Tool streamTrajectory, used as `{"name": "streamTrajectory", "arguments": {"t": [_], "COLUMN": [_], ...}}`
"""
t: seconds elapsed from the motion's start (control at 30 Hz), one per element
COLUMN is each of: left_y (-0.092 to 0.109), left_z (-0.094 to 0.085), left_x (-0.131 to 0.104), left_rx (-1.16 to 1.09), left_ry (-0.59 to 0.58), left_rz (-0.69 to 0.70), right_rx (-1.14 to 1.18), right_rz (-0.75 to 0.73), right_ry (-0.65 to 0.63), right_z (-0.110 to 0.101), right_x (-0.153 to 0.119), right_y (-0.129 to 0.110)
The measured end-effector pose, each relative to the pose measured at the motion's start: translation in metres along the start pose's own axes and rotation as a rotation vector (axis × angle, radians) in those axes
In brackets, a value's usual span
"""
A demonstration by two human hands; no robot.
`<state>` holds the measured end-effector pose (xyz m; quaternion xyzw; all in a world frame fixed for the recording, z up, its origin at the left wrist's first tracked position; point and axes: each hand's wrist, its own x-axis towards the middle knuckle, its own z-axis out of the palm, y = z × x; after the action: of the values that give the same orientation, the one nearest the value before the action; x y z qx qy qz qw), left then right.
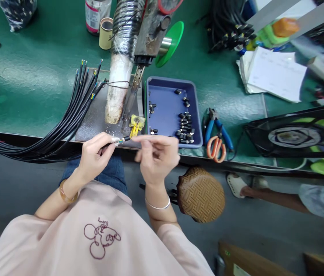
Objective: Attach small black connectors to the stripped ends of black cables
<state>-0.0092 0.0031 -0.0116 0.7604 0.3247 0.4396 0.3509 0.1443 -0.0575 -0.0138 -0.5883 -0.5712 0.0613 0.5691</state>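
Between thumb and fingertips, my left hand (96, 154) pinches the stripped end of a cable with thin coloured wires. A small black connector (125, 138) sits at the wire ends, between my two hands. My right hand (159, 155) has its index finger and thumb by the connector's right side; whether it grips anything there cannot be made out. Just beyond the fingertips is a yellow clip (136, 123) on the dark metal plate (91, 122). Above it, a soldering tool (133, 92) slants down beside a foil-wrapped tube (118, 73).
A blue tray (167, 111) holds several black connectors. Right of it lie blue-handled pliers (219, 128) and orange-handled scissors (216, 148). A bundle of black cables (61, 132) hangs over the left table edge. A patterned stool (201, 194) and another person's legs (277, 197) are below right.
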Motion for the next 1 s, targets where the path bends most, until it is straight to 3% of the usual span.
{"name": "streamTrajectory", "arguments": {"t": [0.1, 0.27, 0.43, 0.53, 0.63, 0.7, 0.83, 1.0], "left_y": [0.002, 0.002, 0.005, 0.011, 0.012, 0.010, 0.006, 0.005], "left_z": [-0.001, -0.002, -0.002, -0.004, -0.010, -0.013, -0.013, -0.005], "left_x": [-0.003, -0.008, -0.014, -0.015, -0.014, -0.012, -0.011, -0.016], "left_rx": [-0.020, -0.011, 0.058, -0.156, -0.519, -0.668, -0.660, -0.409], "left_ry": [-0.009, -0.005, 0.104, 0.040, -0.123, -0.202, -0.157, -0.038], "left_rz": [0.084, 0.205, 0.184, -0.082, -0.457, -0.593, -0.611, -0.385], "right_rx": [-0.007, 0.037, 0.223, 0.190, 0.059, -0.034, -0.169, -0.304], "right_rz": [0.103, 0.266, 0.323, 0.219, -0.002, -0.096, -0.075, -0.335], "right_ry": [0.061, -0.355, -0.368, -0.302, -0.218, -0.190, -0.132, -0.233], "right_z": [-0.007, -0.013, -0.007, -0.002, 0.002, 0.002, -0.005, -0.006], "right_x": [0.004, 0.018, 0.016, 0.007, -0.001, -0.003, -0.002, 0.002], "right_y": [-0.004, -0.012, -0.014, -0.013, -0.011, -0.009, -0.011, -0.021]}}
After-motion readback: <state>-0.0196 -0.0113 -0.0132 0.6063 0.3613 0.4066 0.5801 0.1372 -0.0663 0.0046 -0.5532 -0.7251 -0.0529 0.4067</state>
